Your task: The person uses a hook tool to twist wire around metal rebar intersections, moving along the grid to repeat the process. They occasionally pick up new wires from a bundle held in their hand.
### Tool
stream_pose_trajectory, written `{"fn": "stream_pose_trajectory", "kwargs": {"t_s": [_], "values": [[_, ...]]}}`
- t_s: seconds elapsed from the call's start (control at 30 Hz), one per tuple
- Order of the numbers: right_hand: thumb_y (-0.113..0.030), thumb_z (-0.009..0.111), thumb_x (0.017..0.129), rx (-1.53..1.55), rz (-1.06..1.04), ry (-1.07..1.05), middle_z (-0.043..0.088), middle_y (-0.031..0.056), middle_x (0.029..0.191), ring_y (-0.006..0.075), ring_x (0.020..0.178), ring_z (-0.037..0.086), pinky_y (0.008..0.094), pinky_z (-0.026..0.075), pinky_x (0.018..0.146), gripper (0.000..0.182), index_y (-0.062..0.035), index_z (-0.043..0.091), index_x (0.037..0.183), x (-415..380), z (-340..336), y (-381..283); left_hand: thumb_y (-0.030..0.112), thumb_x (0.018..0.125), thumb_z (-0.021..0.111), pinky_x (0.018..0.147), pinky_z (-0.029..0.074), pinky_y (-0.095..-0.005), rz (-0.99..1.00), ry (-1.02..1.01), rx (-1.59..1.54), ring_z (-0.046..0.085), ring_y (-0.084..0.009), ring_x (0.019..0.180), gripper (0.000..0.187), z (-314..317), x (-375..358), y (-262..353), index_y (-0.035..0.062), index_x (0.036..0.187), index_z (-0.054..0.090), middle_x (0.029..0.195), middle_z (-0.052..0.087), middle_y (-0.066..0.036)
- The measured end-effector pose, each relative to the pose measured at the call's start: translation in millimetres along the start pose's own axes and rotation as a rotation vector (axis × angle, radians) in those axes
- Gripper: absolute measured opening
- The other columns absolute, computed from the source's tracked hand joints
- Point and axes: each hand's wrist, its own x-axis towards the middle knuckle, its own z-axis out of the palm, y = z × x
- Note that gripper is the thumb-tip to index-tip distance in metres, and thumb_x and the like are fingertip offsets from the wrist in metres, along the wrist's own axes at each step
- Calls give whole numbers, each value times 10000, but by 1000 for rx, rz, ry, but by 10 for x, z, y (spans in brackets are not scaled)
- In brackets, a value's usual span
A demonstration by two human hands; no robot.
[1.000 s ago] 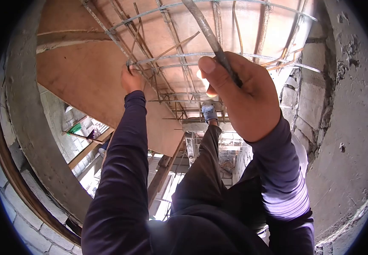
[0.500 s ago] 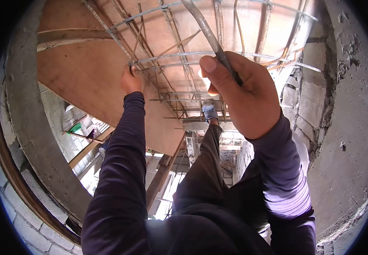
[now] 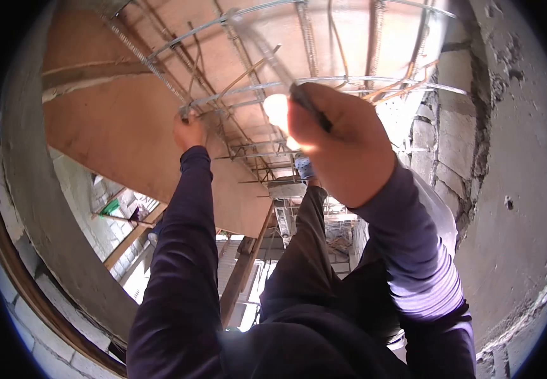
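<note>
My right hand (image 3: 346,142) is closed round the dark lower end of a metal rod (image 3: 264,50), raised in front of the rebar. The rod's upper part is blurred by motion. At the left, my left hand (image 3: 191,131) is closed at a crossing of the rebar grid (image 3: 257,85). What its fingers grip is too small to make out. Bent tie wires (image 3: 242,79) stick up from the bars between my hands. Behind the grid lies a brown plywood sheet (image 3: 121,132).
A rough grey plastered wall (image 3: 520,189) rises on the right, beside concrete blocks (image 3: 456,132). On the left stands a curved-looking concrete edge (image 3: 39,208). My foot in a patterned shoe (image 3: 305,168) rests beyond the bars. Below the plywood runs a timber post (image 3: 242,271).
My right hand has moved left and slightly down, and the rod now leans further left. My left hand stays at the bar crossing. The whole view has shifted a little.
</note>
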Motion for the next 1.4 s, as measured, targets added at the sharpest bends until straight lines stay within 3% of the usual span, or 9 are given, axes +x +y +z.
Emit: {"fn": "stream_pose_trajectory", "kwargs": {"t_s": [0.23, 0.3, 0.4, 0.5, 0.6, 0.73, 0.97, 1.27, 1.4], "values": [[-286, 632, 954, -322, -274, 82, 540, 70, 583, 183, 568, 549, 343, 405, 527, 283, -15, 648, 875, 107, -13, -14, 333, 870, 731, 823, 517, -426, 16, 238, -519, 685, -356, 934, 488, 320, 137, -285, -89, 1105, 659, 1013, 725, -208], [-282, 637, 948, -252, -144, 91, 561, 60, 596, 173, 572, 557, 330, 407, 525, 268, -22, 660, 886, 127, -159, -64, 347, 878, 738, 795, 508, -400, -318, 108, -651, 676, -272, 863, 498, -25, -180, 280, -119, 1041, 675, 964, 732, -169], [-343, 618, 963, 108, -79, 285, 586, -19, 652, 56, 566, 487, 239, 361, 497, 288, -73, 718, 957, 226, -394, -69, 389, 915, 721, 792, 487, -306, -409, -136, -818, 607, -168, 873, 469, -454, -800, 975, -45, 1088, 688, 1025, 699, -78], [-359, 616, 972, 266, -13, 364, 456, -56, 538, 39, 434, 370, 216, 300, 417, 314, -67, 725, 936, 280, -688, -392, 328, 968, 669, 520, 280, -216, -307, -342, -888, 392, -25, 593, 323, -888, -1219, 1460, 15, 1041, 704, 730, 524, 85], [-261, 662, 946, 536, -111, 322, 438, -45, 508, 61, 371, 398, 231, 306, 343, 249, -17, 698, 909, 401, -1020, -330, 318, 986, 639, 647, 332, -248, -113, -384, -932, 447, -68, 710, 315, -1635, -960, 1994, 11, 1024, 702, 804, 557, 22], [-380, 604, 975, 365, -59, 534, 321, -54, 510, 83, 433, 381, 254, 311, 387, 409, 18, 690, 1010, 419, -1162, -467, 326, 996, 608, 517, 279, -239, 656, 160, -724, 387, -48, 578, 305, -3078, 295, 3000, 57, 880, 691, 653, 455, 44], [-386, 597, 966, 306, -61, 459, 392, -41, 502, 77, 423, 428, 248, 329, 377, 377, -32, 725, 970, 506, -1033, -441, 271, 1000, 592, 734, 469, -293, 1059, 174, -311, 572, -131, 791, 310, -4953, 1778, 3489, -24, 1012, 686, 822, 644, -29], [-380, 532, 1013, 245, -21, 371, 358, -59, 522, 66, 445, 403, 239, 319, 392, 384, -42, 711, 1043, 344, -965, -422, 501, 966, 577, 794, 498, -382, 832, 373, 231, 677, -344, 919, 512, -5060, 2008, 1980, 17, 1091, 690, 953, 715, -187], [-416, 531, 1016, 150, 18, 335, 589, -40, 676, 60, 465, 445, 213, 326, 402, 386, -100, 739, 1097, 476, -945, -213, 542, 958, 567, 914, 492, -396, 647, 237, 319, 628, -382, 1119, 571, -4803, 1938, 1777, 60, 1254, 642, 1147, 681, -218]]}}
